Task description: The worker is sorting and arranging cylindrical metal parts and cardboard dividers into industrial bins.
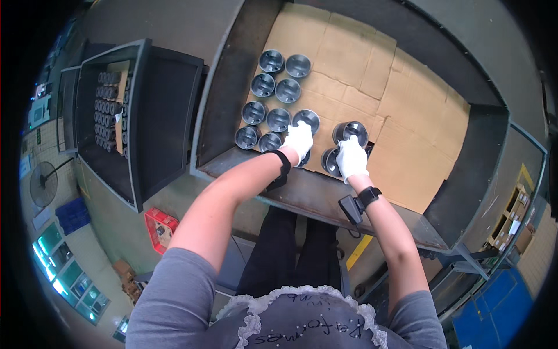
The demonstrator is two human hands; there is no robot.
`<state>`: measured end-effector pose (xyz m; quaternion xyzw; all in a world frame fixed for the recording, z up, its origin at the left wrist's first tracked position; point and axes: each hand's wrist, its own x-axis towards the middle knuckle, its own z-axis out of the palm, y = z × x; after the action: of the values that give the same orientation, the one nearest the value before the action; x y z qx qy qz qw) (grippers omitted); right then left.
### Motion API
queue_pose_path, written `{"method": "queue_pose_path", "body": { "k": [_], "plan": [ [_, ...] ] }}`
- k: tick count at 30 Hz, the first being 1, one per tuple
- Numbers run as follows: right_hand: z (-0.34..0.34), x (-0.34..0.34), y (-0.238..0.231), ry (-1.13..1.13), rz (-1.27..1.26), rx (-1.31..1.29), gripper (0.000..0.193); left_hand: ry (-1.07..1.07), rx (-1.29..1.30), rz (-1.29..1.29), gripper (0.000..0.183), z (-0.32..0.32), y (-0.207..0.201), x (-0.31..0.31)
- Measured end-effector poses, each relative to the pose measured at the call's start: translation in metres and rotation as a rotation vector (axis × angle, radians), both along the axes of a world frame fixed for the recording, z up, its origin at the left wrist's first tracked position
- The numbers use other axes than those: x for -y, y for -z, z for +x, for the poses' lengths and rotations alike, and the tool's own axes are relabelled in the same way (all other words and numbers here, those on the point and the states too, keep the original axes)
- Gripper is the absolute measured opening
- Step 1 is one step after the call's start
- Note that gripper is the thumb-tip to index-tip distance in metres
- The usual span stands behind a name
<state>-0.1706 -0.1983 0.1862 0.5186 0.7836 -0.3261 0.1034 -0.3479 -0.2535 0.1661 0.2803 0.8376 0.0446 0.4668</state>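
Several dark metal pistons, open end up like hollow cups, stand in uneven rows on brown cardboard (pixel 349 64) at the left of a large metal bin. My left hand (pixel 299 141), in a white glove, has its fingers closed over the near rim of one piston (pixel 307 119). Another piston beneath that hand is mostly hidden. To the right, my gloved right hand (pixel 352 158) grips the near side of a tilted piston (pixel 349 131). Left of this hand, partly covered by it, is one more piston (pixel 330 161).
Dark walls of the bin (pixel 232 75) rise around the cardboard, with its front edge (pixel 314 203) under my forearms. A second bin (pixel 168 116) with rows of similar parts stands at the left. A red crate (pixel 158 230) and a fan (pixel 43 184) are lower left.
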Motion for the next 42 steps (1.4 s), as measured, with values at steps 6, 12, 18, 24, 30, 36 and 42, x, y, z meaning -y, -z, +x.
{"method": "queue_pose_path", "body": {
  "k": [6,12,18,24,30,36,42],
  "plan": [
    [-0.048,0.018,0.065,0.207,-0.176,0.006,0.034,-0.244,0.041,-0.074,0.061,-0.003,0.089,0.019],
    [-0.061,0.042,0.086,0.353,-0.393,0.198,0.037,-0.042,-0.042,0.068,0.053,0.007,0.098,0.038],
    [-0.048,0.05,0.093,0.343,-0.338,0.22,0.035,0.087,-0.057,0.091,0.052,0.02,0.108,0.038],
    [-0.044,0.049,0.068,0.294,-0.255,0.065,0.048,0.821,-0.362,0.347,0.027,0.013,0.034,0.046],
    [-0.053,0.064,-0.066,-0.533,0.08,-0.108,0.021,0.113,-0.086,0.695,0.026,0.013,-0.169,0.156],
    [-0.035,0.122,-0.182,-0.798,0.101,-0.272,0.021,-0.537,-0.076,0.419,0.03,0.078,-0.274,0.366],
    [-0.06,0.272,-0.2,-1.398,-0.204,-0.365,0.018,-1.202,-0.364,0.052,0.029,0.221,-0.287,0.553]
  ]
}}
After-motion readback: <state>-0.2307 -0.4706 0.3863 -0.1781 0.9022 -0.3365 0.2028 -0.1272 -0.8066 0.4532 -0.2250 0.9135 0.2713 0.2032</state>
